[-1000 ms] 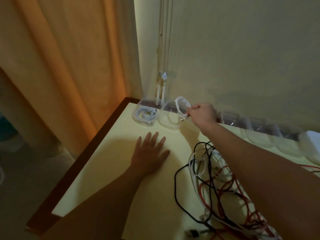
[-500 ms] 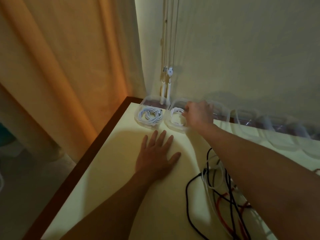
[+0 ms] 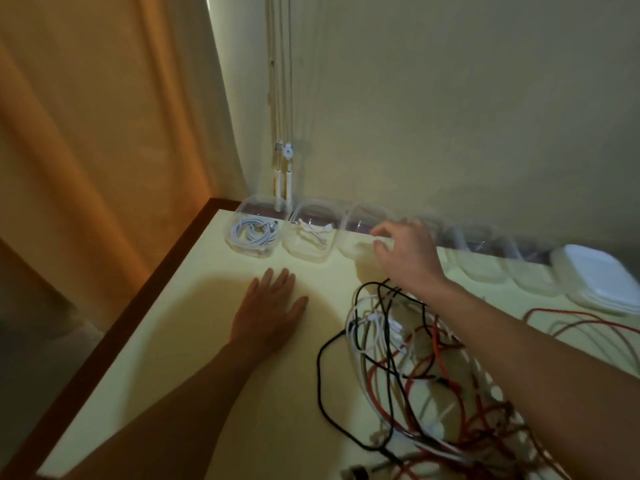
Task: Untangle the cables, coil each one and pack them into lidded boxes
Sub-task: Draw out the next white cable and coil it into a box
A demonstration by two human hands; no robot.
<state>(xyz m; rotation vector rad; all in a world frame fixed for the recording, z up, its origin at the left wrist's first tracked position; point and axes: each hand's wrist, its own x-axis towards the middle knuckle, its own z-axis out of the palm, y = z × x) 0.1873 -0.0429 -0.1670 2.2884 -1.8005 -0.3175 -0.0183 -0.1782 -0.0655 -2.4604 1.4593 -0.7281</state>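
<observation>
The left hand (image 3: pixel 270 306) lies flat and open on the smooth pale table (image 3: pixel 173 323) just left of the tangle (image 3: pixel 415 368), a springy knot of thin black, white and red cords. Beyond the tangle the right hand (image 3: pixel 405 254) hovers with loosely curled fingers at the 3rd clear box (image 3: pixel 363 209), and blur hides whether it grips anything.

Further left beyond the tangle, the rounded, glossy 1st box (image 3: pixel 231 237) holds a coiled grey-white cable (image 3: pixel 252 233) and the 2nd box (image 3: pixel 304 256) a white cable (image 3: pixel 313 237). I judge the forearm could snag a loop and tighten the knot, or nudge the light, lidless boxes so a stiff coil springs out.
</observation>
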